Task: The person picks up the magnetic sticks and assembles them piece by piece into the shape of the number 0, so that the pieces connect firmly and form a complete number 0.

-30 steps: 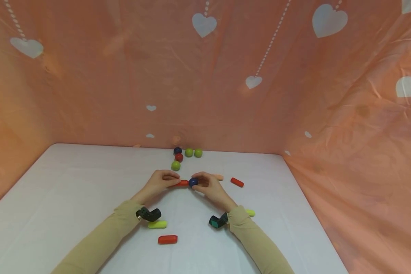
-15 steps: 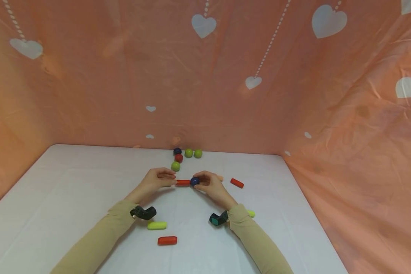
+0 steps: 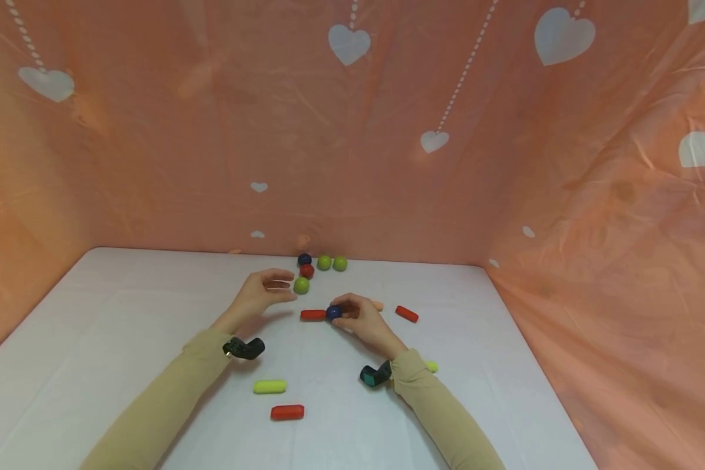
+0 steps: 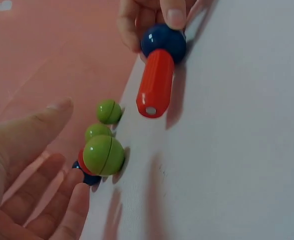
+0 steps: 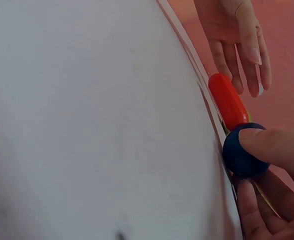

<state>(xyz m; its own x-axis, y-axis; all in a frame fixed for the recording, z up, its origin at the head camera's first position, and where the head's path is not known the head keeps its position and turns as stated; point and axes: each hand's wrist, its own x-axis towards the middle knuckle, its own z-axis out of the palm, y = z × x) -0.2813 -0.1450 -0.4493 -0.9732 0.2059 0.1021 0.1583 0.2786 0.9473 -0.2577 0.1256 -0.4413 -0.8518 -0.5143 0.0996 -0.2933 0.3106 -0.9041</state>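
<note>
Between thumb and fingers, my right hand [image 3: 361,320] pinches a dark blue ball [image 3: 333,313]. A red rod [image 3: 313,315] extends leftward from that ball, end against it; a small silvery disc shows on its free end in the left wrist view. My left hand [image 3: 260,295] holds nothing, its fingers spread and the thumb apart. Its fingertips are close to a light green ball [image 3: 301,285], which has a seam around it [image 4: 103,155]. In the right wrist view the left fingers [image 5: 247,55] appear just beyond the red rod.
Behind the green ball are a red ball [image 3: 307,271], another dark blue ball [image 3: 304,259] and two green balls [image 3: 331,263]. A yellow rod [image 3: 269,387] and a red rod [image 3: 287,412] lie in front. Another red rod [image 3: 407,314] lies right; a peach rod [image 3: 378,305] is partly hidden.
My left hand has let go of the red rod, drawn back left and moved up toward the green ball, its fingers opening. The right hand keeps the blue ball, nearly in place.
</note>
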